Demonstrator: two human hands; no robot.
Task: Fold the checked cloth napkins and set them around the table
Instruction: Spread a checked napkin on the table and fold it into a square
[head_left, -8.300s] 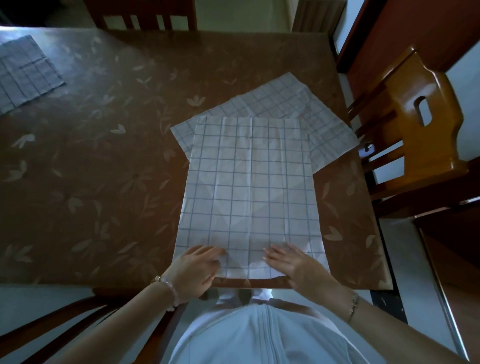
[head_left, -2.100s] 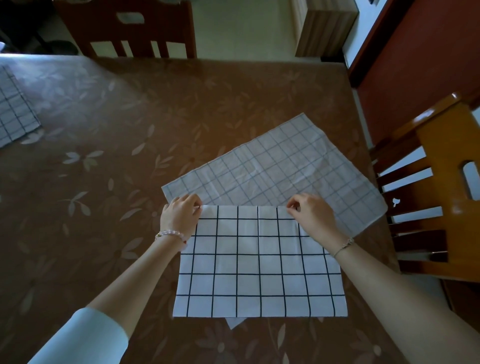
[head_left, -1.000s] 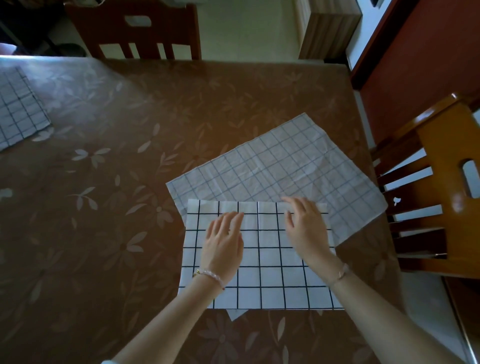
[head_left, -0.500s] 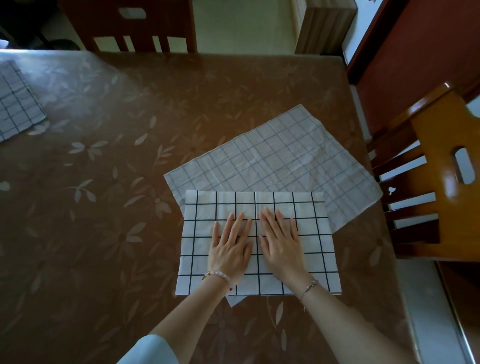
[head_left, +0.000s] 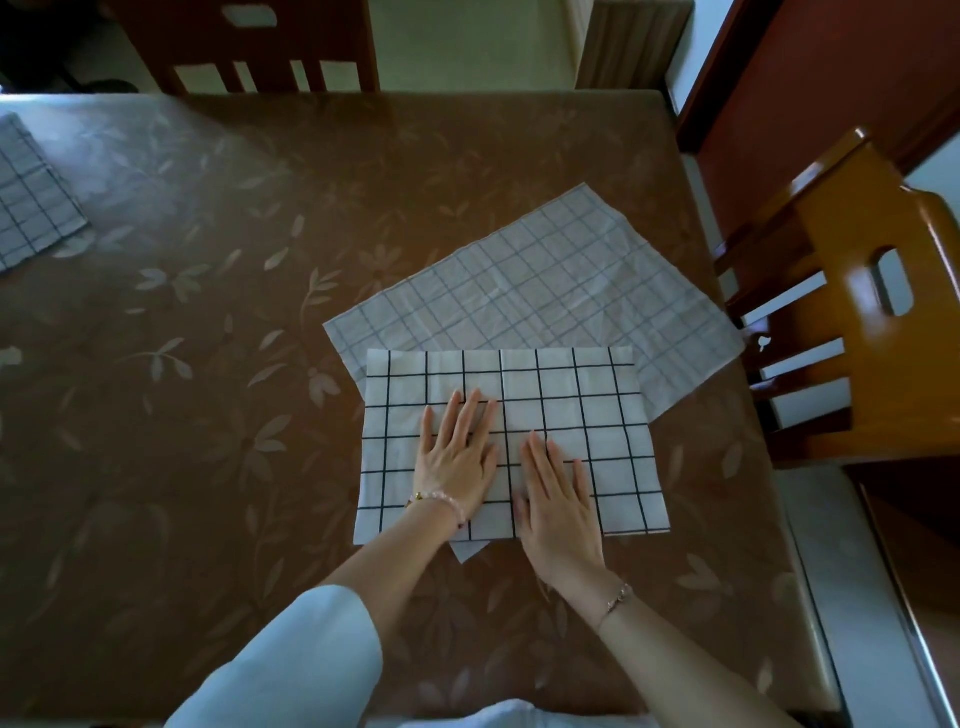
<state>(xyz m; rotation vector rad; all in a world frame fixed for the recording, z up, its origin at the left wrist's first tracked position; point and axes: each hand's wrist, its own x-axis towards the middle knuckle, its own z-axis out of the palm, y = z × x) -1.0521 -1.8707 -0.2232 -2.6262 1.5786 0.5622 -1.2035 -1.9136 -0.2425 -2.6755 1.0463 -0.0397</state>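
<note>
Folded napkin (head_left: 587, 395) flat on the counter (head_left: 208, 441), toward its right end, bold black checks up; small cloth corner poking out under the near edge. Left hand (head_left: 457, 462) laid palm down on the napkin's left half, fingers straight and slightly spread, gripping nothing. Right hand (head_left: 561, 504) just beside it, likewise flat and open on the cloth, a little nearer, heel over the near edge. Second napkin (head_left: 545, 280) spread unfolded and skewed just beyond, its near part tucked under the folded one. Third napkin (head_left: 31, 208) at the far left, well apart. Wooden chair (head_left: 852, 338) right of the counter, another chair (head_left: 260, 57) at the far side
</note>
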